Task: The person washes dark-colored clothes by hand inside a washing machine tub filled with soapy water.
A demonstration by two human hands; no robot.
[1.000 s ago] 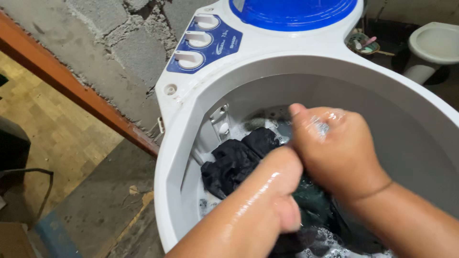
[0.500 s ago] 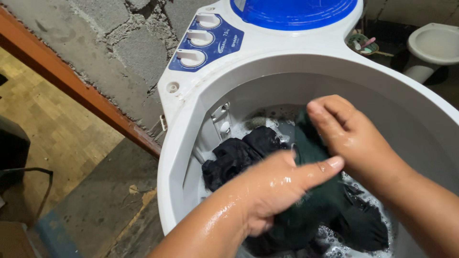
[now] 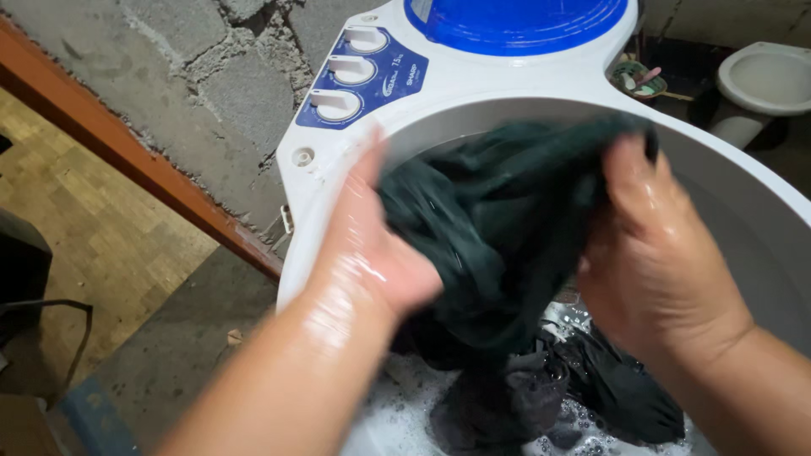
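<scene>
Hands wet, both gripping a dark green garment (image 3: 498,228) lifted above the white washing tub (image 3: 743,203) at frame centre. Left hand (image 3: 372,245) clutches the cloth's left end, fingers buried in the folds; right hand (image 3: 650,253) closes on its upper right end, fingertips hidden behind fabric. Garment's long axis runs roughly left to right between the hands, sagging at the middle, a tail hanging down into soapy water (image 3: 397,414). More dark clothes (image 3: 617,388) lie in the suds, lower right, partly cut off. Blue lid (image 3: 515,21) and three white dials (image 3: 346,72) sit in the upper part of the frame.
</scene>
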